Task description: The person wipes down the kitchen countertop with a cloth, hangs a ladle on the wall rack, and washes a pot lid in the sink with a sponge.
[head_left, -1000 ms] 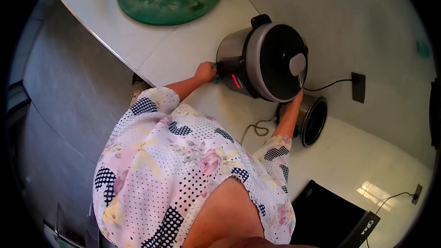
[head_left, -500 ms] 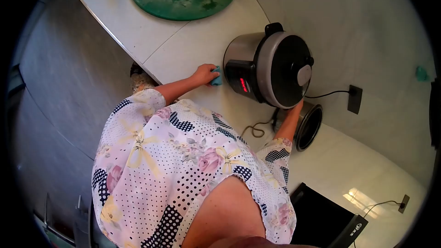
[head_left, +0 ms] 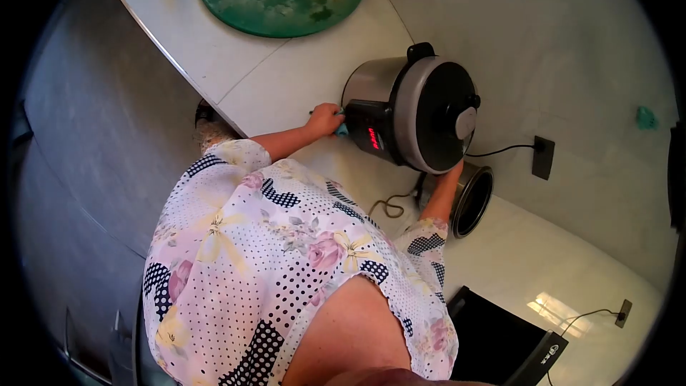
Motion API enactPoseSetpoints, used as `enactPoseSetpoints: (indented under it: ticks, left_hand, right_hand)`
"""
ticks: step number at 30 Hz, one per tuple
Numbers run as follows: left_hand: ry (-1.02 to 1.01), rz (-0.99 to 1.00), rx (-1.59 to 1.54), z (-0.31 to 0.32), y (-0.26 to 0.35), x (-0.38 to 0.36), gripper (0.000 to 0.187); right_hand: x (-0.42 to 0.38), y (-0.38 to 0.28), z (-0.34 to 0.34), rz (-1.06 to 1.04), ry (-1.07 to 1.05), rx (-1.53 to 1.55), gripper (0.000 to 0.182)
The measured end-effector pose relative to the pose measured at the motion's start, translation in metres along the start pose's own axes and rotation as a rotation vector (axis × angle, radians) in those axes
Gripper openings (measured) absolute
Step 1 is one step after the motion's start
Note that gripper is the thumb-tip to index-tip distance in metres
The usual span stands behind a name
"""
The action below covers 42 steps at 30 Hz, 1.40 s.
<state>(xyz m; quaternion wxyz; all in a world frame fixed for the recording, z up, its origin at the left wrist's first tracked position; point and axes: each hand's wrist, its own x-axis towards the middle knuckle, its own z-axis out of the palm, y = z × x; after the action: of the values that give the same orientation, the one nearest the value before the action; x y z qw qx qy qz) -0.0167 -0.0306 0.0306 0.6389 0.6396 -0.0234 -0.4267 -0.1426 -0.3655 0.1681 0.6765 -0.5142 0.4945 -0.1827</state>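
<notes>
An electric pressure cooker [head_left: 400,114] with a steel body, black lid and lit red display stands on the white counter. My left hand [head_left: 326,121] is closed on a teal cloth [head_left: 342,129], low against the cooker's side by the control panel. My right hand [head_left: 455,171] reaches to the right side of the cooker, just under the lid's rim. Its fingers are hidden behind the cooker, so their grip does not show. Beside my right forearm a metal pot [head_left: 472,201] with a dark inside sits on the counter.
A round green board [head_left: 282,0] lies at the counter's far end. A black induction cooktop [head_left: 493,336] is at lower right. A cord runs from a wall socket [head_left: 543,157] behind the cooker; another cord [head_left: 386,208] lies looped on the counter. The counter's edge [head_left: 164,50] runs along the left.
My left hand has moved right with the cloth, from beside the cooker to against its side by the panel. My right hand stays at the cooker's right side. The view has shifted slightly.
</notes>
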Motion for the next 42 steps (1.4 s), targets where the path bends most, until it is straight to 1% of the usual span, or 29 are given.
enactPoseSetpoints:
  ticks: [3, 6, 9, 12, 15, 18, 19, 20, 21, 22, 23, 24, 26, 27, 28, 30, 32, 34, 35, 36, 38, 40, 41, 42]
  left_hand:
    - [0.013, -0.005, 0.000, 0.002, -0.014, 0.012, 0.019]
    - [-0.013, 0.011, 0.011, -0.007, -0.014, 0.017, 0.021]
    - [0.079, 0.111, 0.020, -0.013, -0.007, 0.018, 0.018]
    - [0.071, 0.137, 0.119, -0.014, -0.007, 0.024, 0.017]
    - [-0.088, 0.170, 0.430, -0.013, -0.013, 0.023, 0.019]
    - [-0.007, 0.323, 0.488, -0.013, -0.030, 0.033, 0.022]
    - [0.122, 0.444, 0.551, -0.018, -0.037, 0.049, 0.022]
    - [0.088, 0.298, 0.363, -0.024, -0.032, 0.064, 0.024]
    - [0.143, 0.411, 0.434, -0.032, -0.010, 0.064, 0.024]
    - [0.133, 0.401, 0.423, -0.033, 0.024, 0.056, 0.025]
    - [0.038, 0.429, 0.189, -0.036, 0.000, 0.087, 0.024]
    - [0.064, 0.568, 0.424, -0.036, 0.009, 0.083, 0.024]
    - [0.160, 0.554, 0.518, -0.030, 0.016, 0.067, 0.025]
    - [0.034, 0.510, 0.557, -0.035, 0.010, 0.064, 0.025]
    - [-0.090, 0.464, 0.599, -0.042, -0.004, 0.063, 0.024]
    - [-0.224, 0.299, 0.581, -0.042, -0.042, 0.044, 0.022]
    - [-0.335, 0.319, 0.500, -0.024, -0.039, 0.011, 0.024]
    - [-0.312, 0.178, 0.450, -0.007, -0.017, -0.020, 0.030]
    - [-0.334, 0.254, 0.519, -0.012, -0.038, -0.016, 0.039]
    - [-0.434, 0.295, 0.533, -0.016, -0.050, -0.015, 0.046]
    - [-0.686, 0.377, 0.614, 0.004, -0.006, -0.048, 0.053]
    - [-0.930, 0.291, 0.770, 0.011, 0.021, -0.054, 0.053]
    - [-0.953, 0.312, 0.800, 0.015, 0.038, -0.060, 0.050]
    - [-0.918, 0.346, 0.822, 0.014, 0.044, -0.059, 0.048]
  right_hand:
    - [-0.010, -0.006, 0.007, 0.029, 0.104, -0.077, 0.043]
    - [-0.015, -0.005, 0.014, -0.002, 0.140, -0.096, 0.043]
    - [-0.012, -0.005, 0.014, 0.021, 0.212, -0.145, 0.041]
    - [-0.014, -0.005, 0.021, 0.037, 0.179, -0.083, 0.042]
    - [-0.043, -0.025, 0.044, 0.129, 0.299, -0.260, 0.046]
    - [-0.027, -0.005, 0.021, 0.048, 0.106, 0.048, 0.049]
    - [-0.019, 0.001, 0.015, 0.053, 0.140, 0.096, 0.047]
    - [-0.012, 0.006, 0.010, 0.061, 0.176, 0.143, 0.046]
    - [-0.018, 0.003, 0.015, 0.044, 0.173, 0.144, 0.045]
    - [-0.024, 0.000, 0.021, 0.031, 0.169, 0.145, 0.045]
    - [-0.016, 0.005, 0.018, 0.024, 0.129, 0.210, 0.047]
    - [-0.013, 0.010, 0.016, 0.009, 0.088, 0.268, 0.049]
    - [-0.040, 0.005, 0.031, -0.049, 0.062, 0.406, 0.053]
    - [-0.040, 0.014, 0.028, -0.093, -0.021, 0.497, 0.058]
    - [-0.038, 0.029, 0.024, -0.173, -0.064, 0.577, 0.056]
    - [-0.034, 0.076, 0.016, -0.344, -0.141, 0.731, 0.052]
    - [-0.045, 0.138, 0.017, -0.222, 0.149, 0.726, 0.048]
    - [-0.101, 0.167, 0.043, -0.136, 0.202, 0.387, 0.048]
    - [-0.116, 0.195, 0.053, -0.076, 0.161, 0.312, 0.048]
    - [-0.130, 0.219, 0.064, -0.017, 0.117, 0.235, 0.049]
    - [-0.172, 0.225, 0.093, 0.056, -0.038, 0.281, 0.041]
    - [-0.172, 0.247, 0.097, 0.021, -0.062, 0.385, 0.035]
    - [-0.168, 0.259, 0.097, -0.005, -0.077, 0.438, 0.032]
    - [-0.165, 0.256, 0.093, -0.054, 0.029, 0.445, 0.031]
